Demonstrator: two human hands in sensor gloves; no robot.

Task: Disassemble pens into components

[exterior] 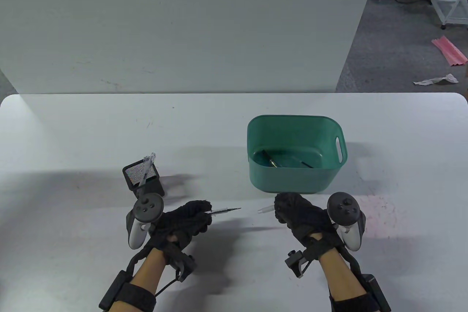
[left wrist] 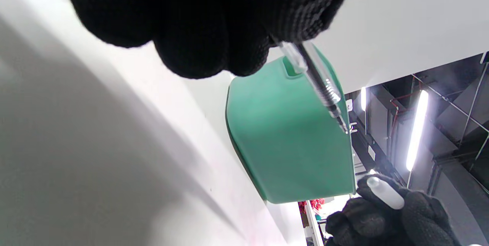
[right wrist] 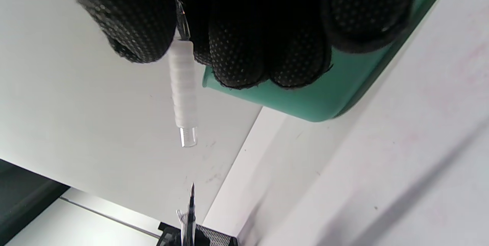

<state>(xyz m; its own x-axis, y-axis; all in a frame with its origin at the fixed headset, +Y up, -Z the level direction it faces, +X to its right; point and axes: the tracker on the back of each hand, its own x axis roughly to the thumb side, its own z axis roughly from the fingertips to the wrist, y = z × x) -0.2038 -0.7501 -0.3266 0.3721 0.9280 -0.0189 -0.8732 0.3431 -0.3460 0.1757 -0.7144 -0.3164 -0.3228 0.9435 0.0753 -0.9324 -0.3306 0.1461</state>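
Observation:
My left hand (exterior: 202,216) grips a clear pen barrel (left wrist: 305,60); its dark refill (exterior: 226,210) with spring (left wrist: 327,92) sticks out to the right, tip bare. My right hand (exterior: 280,211) pinches the pen's white ribbed grip section (exterior: 265,210), also seen in the right wrist view (right wrist: 183,85), with its open end toward the left hand. A small gap lies between the refill tip (right wrist: 191,192) and the grip section. Both hands hover above the table, in front of the green bin (exterior: 331,180).
The green bin (left wrist: 290,135) holds a few dark pen parts (exterior: 272,161). A black mesh pen holder (exterior: 153,185) with clear pens (exterior: 146,167) stands just behind my left hand. White table (exterior: 73,143) all round, with a white wall panel behind it.

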